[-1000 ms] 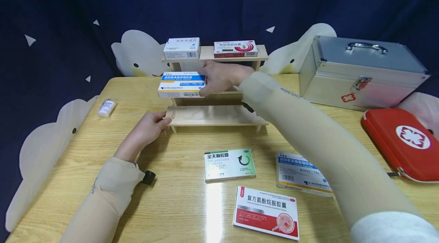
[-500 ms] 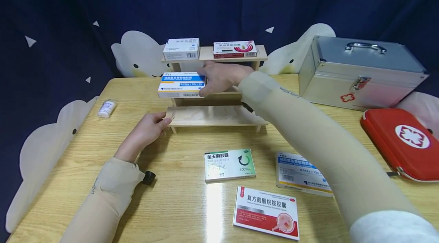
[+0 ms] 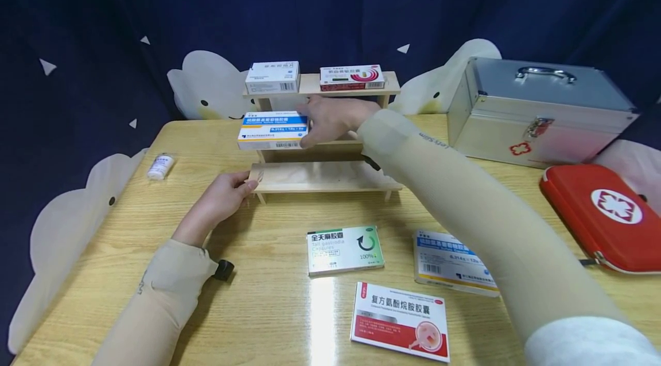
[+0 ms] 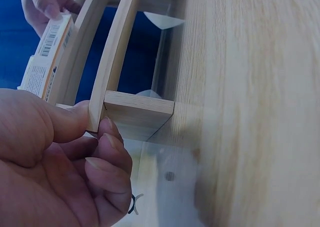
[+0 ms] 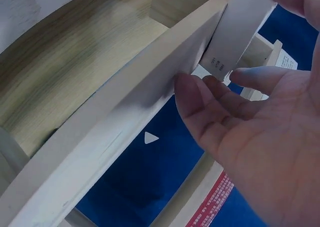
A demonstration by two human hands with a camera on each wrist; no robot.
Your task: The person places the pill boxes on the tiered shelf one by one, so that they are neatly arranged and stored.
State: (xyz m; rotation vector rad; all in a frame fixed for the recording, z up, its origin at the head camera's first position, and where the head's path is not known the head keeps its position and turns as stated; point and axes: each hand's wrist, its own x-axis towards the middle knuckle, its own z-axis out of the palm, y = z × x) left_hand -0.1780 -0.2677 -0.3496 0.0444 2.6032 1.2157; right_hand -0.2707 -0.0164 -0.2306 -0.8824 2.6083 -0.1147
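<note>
Shelving (image 3: 330,176) of pale wood, built in three stepped tiers, is standing on a light wood-grain tabletop (image 3: 258,285). A person in beige sleeves (image 3: 155,297) is using both hands there. The left hand (image 3: 227,194) is gripping the left front corner of the shelving's lowest board, its thumb pressing on top and its fingers curling beneath. The right hand (image 3: 333,118) is nearly closing on a flat blue, white and orange cardboard medicine box (image 3: 272,130), pinching its right end between thumb and fingers. That box is sitting at the left of the shelving's middle tier, its printed front facing the person.

On the shelving's top tier, a white carton (image 3: 272,77) is resting at the left and a small red-and-white carton (image 3: 352,77) at the right. In front of the shelving, a green-and-white box (image 3: 345,250) is lying nearest, a red-and-white box (image 3: 400,322) beyond it towards the person, and a second blue-and-white box (image 3: 449,263), partly hiding under the right sleeve, to the right. Left of the shelving, a small white bottle (image 3: 160,166) is lying on its side. Well to the right, a silver metal case (image 3: 537,113) is standing behind a red zipped pouch (image 3: 578,211).
</note>
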